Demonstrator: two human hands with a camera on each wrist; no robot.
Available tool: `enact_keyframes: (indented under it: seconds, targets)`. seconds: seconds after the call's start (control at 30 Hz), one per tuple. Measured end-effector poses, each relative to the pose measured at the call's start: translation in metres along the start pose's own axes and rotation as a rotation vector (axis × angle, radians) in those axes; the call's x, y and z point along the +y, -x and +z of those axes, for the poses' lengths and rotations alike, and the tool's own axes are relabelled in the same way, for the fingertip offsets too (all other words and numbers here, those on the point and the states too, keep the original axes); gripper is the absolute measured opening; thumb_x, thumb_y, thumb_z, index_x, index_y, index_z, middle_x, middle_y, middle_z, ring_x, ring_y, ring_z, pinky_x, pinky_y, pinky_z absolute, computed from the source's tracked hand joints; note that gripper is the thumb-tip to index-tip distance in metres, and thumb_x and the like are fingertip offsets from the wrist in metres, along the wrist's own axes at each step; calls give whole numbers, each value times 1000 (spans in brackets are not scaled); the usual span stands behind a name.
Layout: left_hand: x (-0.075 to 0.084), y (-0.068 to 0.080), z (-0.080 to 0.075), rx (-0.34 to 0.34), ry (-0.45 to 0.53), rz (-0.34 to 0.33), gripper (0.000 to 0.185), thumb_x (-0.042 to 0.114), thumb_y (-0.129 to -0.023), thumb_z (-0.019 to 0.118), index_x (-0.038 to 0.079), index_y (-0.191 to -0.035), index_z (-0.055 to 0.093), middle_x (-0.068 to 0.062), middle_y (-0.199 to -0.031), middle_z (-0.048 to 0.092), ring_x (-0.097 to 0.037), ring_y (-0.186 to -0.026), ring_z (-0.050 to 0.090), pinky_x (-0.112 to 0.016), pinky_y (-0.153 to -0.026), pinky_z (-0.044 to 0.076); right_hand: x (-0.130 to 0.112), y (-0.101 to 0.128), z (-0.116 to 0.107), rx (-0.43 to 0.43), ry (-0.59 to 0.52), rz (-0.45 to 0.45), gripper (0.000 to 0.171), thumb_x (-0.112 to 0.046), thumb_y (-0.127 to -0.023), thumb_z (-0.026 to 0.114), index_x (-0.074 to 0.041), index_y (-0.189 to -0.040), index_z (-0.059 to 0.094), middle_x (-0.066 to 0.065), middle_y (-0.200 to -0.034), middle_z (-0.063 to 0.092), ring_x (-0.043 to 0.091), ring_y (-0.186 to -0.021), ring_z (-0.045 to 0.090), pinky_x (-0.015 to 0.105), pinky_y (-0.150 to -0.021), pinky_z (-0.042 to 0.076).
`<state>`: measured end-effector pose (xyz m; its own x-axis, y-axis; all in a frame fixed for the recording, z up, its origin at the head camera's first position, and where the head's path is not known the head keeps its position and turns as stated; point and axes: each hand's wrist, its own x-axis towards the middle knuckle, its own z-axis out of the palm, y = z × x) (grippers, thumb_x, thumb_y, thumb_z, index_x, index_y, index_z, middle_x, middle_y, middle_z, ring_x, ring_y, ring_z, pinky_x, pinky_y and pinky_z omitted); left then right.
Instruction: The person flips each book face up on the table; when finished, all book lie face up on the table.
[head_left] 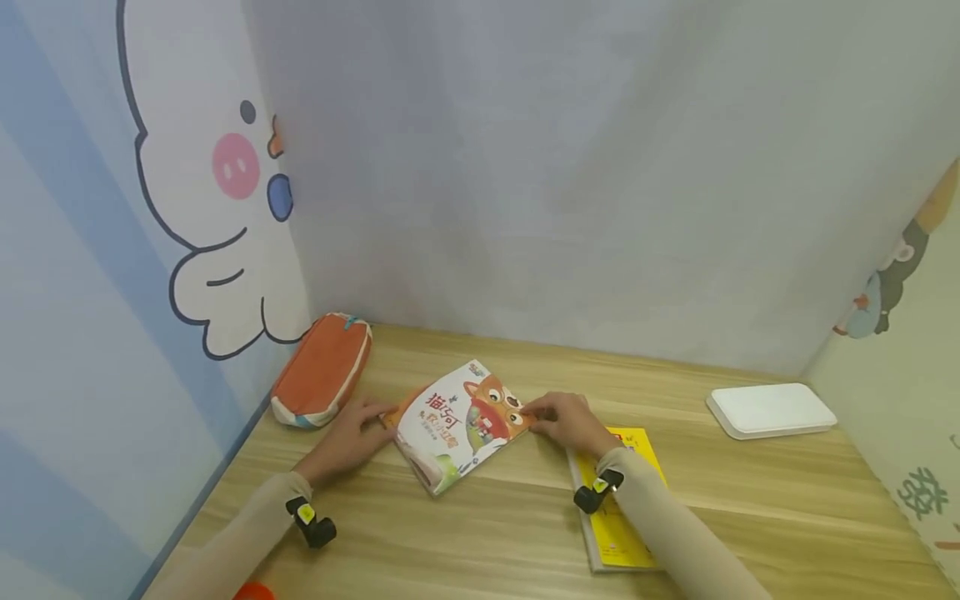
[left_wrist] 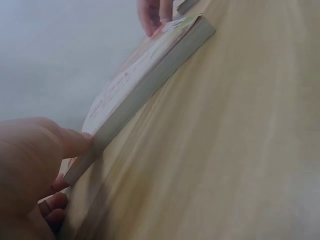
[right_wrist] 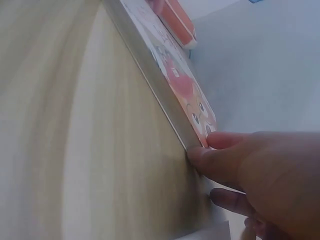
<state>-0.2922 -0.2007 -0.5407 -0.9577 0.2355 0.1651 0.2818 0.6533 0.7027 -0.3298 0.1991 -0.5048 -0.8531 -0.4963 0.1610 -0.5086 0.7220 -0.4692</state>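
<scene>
Picture book (head_left: 461, 421) flat, long axis diagonal

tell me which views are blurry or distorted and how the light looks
Head view: sharp, soft even light, faint shadows, wide-angle bending at the wall edges; the picture book reads clearly between left hand and right hand. Left wrist view: hand is a near, out-of-focus blob, the wooden table streaked with blur. Right wrist view: fingers soft, table grain smeared, the book's cover sharper.
</scene>
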Motion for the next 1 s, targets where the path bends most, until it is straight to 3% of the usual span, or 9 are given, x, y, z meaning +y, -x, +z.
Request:
enact_keyframes:
  seconds: [0.17, 0.37, 0.63, 1.0]
  targets:
    - [0, 9, -4, 8, 15, 103, 39, 22, -92, 78, 13, -129, 72, -11, -127, 67, -32, -122, 58, -52, -105, 45, 3, -10, -5, -10, -63, 15, 24, -11, -90, 78, -15, -113, 80, 3, -104, 79, 18, -97, 69, 41, -93, 55]
    - [-3, 13, -4, 8, 61, 212, 32, 17, -87, 82, 14, -119, 77, -5, -120, 74, -27, -116, 64, -44, -103, 48, 11, -25, -9, -59, -154, 87, 19, -9, -92, 76, -15, -110, 80, 4, -104, 77, 15, -95, 67, 36, -89, 54]
    - [-4, 30, -1, -43, 129, 119, 24, 29, -87, 83, 26, -110, 80, 9, -111, 77, -12, -109, 64, -35, -100, 50, 19, -41, -4, -99, -260, 143, 18, -9, -92, 76, -14, -109, 80, 8, -112, 77, 12, -89, 63, 29, -81, 50]
    - [-2, 36, 0, -11, 125, 162, 22, 28, -83, 86, 26, -104, 82, 12, -104, 78, -6, -102, 62, -30, -93, 46, 26, -59, 7, -50, -324, 180, 19, -10, -93, 74, -15, -111, 80, 8, -115, 77, 15, -99, 65, 33, -92, 49]
